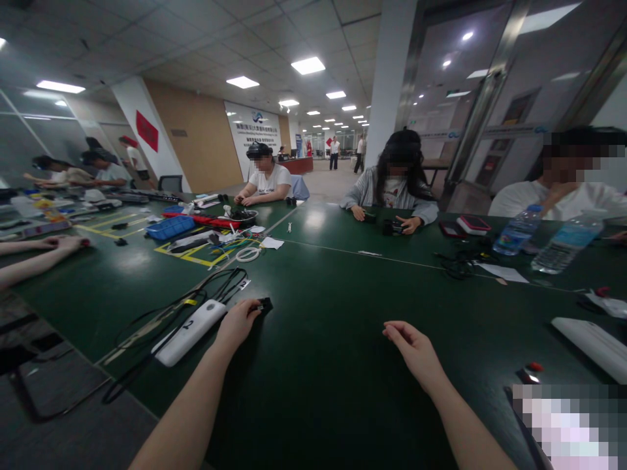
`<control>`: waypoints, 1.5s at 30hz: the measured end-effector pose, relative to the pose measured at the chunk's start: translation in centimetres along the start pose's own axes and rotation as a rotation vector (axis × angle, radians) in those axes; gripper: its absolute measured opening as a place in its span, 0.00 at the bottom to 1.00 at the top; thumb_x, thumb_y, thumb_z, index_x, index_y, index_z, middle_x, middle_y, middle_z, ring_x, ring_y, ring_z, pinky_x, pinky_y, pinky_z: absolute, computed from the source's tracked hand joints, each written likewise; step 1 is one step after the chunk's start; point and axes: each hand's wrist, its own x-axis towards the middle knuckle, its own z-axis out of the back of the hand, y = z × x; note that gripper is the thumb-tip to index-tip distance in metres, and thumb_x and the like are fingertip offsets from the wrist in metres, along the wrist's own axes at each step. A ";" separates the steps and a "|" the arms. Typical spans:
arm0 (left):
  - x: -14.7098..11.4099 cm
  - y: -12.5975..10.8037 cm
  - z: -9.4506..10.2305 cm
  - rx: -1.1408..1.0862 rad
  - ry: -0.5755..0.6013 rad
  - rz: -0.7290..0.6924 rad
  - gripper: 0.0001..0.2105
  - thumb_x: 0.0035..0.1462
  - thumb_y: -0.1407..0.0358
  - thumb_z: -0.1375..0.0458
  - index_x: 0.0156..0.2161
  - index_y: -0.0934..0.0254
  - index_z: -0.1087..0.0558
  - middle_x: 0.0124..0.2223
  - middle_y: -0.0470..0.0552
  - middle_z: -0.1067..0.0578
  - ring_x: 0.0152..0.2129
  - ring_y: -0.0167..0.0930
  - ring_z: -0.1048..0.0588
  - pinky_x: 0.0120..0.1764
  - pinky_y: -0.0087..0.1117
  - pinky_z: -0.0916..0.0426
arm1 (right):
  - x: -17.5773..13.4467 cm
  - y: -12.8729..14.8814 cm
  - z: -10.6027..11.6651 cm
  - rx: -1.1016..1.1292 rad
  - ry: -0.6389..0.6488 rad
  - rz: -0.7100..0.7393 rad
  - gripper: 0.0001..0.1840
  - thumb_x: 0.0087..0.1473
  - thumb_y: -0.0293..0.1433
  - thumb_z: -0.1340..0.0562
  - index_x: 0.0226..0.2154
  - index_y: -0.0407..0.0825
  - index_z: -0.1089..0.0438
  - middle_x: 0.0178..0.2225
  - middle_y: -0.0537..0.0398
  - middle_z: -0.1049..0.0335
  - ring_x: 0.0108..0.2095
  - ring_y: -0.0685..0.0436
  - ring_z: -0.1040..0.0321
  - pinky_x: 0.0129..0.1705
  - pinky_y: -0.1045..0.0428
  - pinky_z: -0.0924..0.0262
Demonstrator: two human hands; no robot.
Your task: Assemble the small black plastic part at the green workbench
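A small black block-like piece (pixel 266 305) is pinched in the fingers of my left hand (pixel 240 320), low over the green tabletop; its exact kind is too small to make out. My right hand (pixel 409 343) rests on its side at the table, thumb drawn in against curled fingers, and nothing shows between them. Beside my left forearm lies a white power bank (pixel 191 333) marked with a 2. Black cables (pixel 215 281) loop from behind it down past the table edge.
A blue basket (pixel 170 227), loose wires (pixel 230 245) and a paper scrap (pixel 272 243) lie farther left. Water bottles (pixel 568 241), a white case (pixel 592 346) and a blurred screen (pixel 568 427) stand or lie to the right. Other people sit around the table; another person's arms (pixel 44 258) reach in from the left.
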 end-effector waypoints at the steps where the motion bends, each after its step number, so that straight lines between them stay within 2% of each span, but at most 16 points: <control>1: 0.0 0.0 0.0 0.005 -0.002 -0.005 0.11 0.51 0.66 0.50 0.40 0.64 0.32 0.41 0.53 0.29 0.38 0.33 0.30 0.42 0.32 0.38 | 0.0 -0.1 0.0 -0.004 0.001 0.001 0.16 0.45 0.43 0.43 0.35 0.53 0.31 0.36 0.55 0.30 0.40 0.41 0.35 0.40 0.48 0.40; 9: 0.2 0.2 -0.3 0.002 0.010 -0.038 0.09 0.52 0.67 0.52 0.39 0.64 0.34 0.40 0.53 0.29 0.38 0.33 0.31 0.43 0.33 0.38 | 0.4 -0.7 -0.1 -0.004 -0.005 0.046 0.17 0.45 0.44 0.43 0.36 0.53 0.31 0.34 0.55 0.29 0.39 0.42 0.35 0.40 0.48 0.41; 19: 0.3 0.5 -0.4 -0.033 0.016 -0.028 0.10 0.49 0.70 0.49 0.38 0.65 0.34 0.40 0.54 0.29 0.39 0.33 0.31 0.44 0.34 0.38 | 0.2 -0.4 0.0 -0.003 0.002 0.018 0.17 0.45 0.44 0.43 0.36 0.54 0.31 0.35 0.55 0.30 0.39 0.41 0.35 0.38 0.47 0.40; 32: 0.1 0.5 0.0 -0.013 0.041 -0.056 0.11 0.50 0.66 0.50 0.40 0.64 0.32 0.41 0.52 0.27 0.39 0.33 0.29 0.43 0.33 0.37 | 0.1 0.0 0.0 0.006 -0.001 0.022 0.16 0.45 0.43 0.43 0.35 0.53 0.31 0.35 0.55 0.29 0.40 0.42 0.35 0.40 0.48 0.40; 45: 0.5 0.5 -0.6 0.107 -0.040 -0.055 0.15 0.52 0.68 0.53 0.45 0.68 0.34 0.44 0.57 0.29 0.43 0.35 0.32 0.46 0.35 0.38 | 0.4 -0.7 0.0 0.014 0.002 0.012 0.16 0.46 0.43 0.43 0.36 0.54 0.31 0.35 0.55 0.30 0.40 0.41 0.35 0.41 0.47 0.41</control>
